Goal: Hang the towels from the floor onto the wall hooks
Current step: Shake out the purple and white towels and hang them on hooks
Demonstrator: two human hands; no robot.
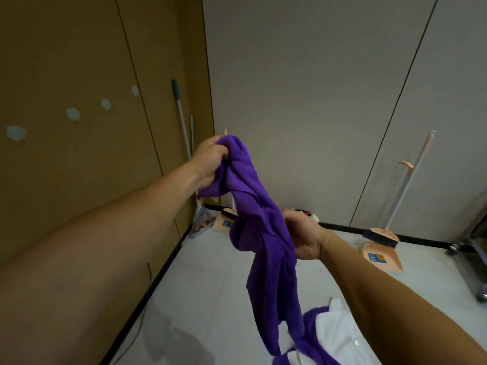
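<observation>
Two hands hold up a soft purple cloth towel [266, 233].
The fingers [222, 151] of the left hand [210, 159] are curled tight round the towel's top, and the fingers [290, 216] of the right hand [303, 235] grip its middle. Right under the towel, a heap of white and purple towels [329, 335] lies on the pale tiled floor [210, 285]. Left of the towel, four small white hooks [73, 114] sit on the brown wall [66, 61].

A brown panelled wall [66, 61] on the left meets a pale grey panelled wall [303, 88] at a corner, and black skirting [342, 229] runs along both. The floor [210, 285] is pale and glossy. A mop pole [180, 111] leans in the corner. A peach dustpan [382, 255] and long-handled broom [411, 177] stand against the grey wall, near a wheeled metal cart [477, 248].
</observation>
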